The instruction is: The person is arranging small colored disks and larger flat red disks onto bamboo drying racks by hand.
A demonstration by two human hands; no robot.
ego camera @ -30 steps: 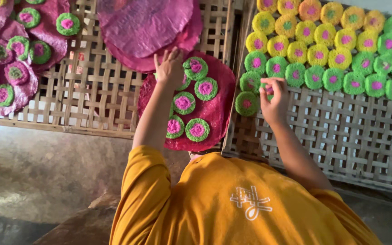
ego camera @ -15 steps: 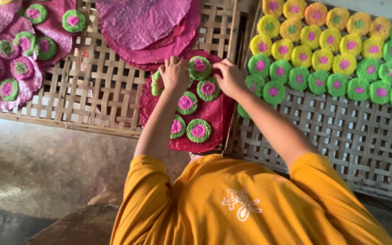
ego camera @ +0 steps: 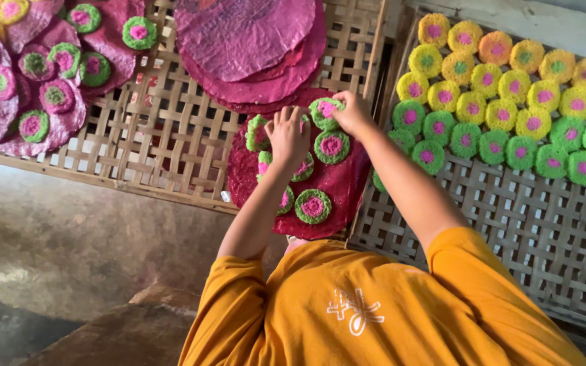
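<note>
Two woven bamboo trays side by side, left tray [ego camera: 137,146] and right tray [ego camera: 510,230], above a grey floor [ego camera: 69,237]. On the left tray, a stack of plain magenta sheets [ego camera: 252,47] at the top; further left, filled sheets [ego camera: 49,122] already carrying rounds. Across the right tray, rows of yellow rounds [ego camera: 471,69] over rows of green rounds [ego camera: 491,146], each with a pink centre. Between the trays, close to the body in the orange shirt [ego camera: 374,312], one magenta sheet [ego camera: 337,186], partly loaded: green-and-pink rounds on it, among them a middle round [ego camera: 331,146] and a lower round [ego camera: 313,206]. Left hand [ego camera: 287,135] lying flat on the sheet's upper left, fingers [ego camera: 281,116] stretched out and released, resting on rounds beneath, gripping nothing as far as can be seen. Right hand [ego camera: 351,112] at the sheet's top edge, fingers clenched lightly around the top round [ego camera: 323,110], touching or just above the sheet beside the middle round. Step in hand, by the look of it: seating rounds on the sheet, one being placed at the top. Next move, as a judgement: a gentle release without shifting the neighbours, keeping the round apart from the middle one, with the flat left hand steadying the sheet; bare magenta visible along the right and lower edges.
</note>
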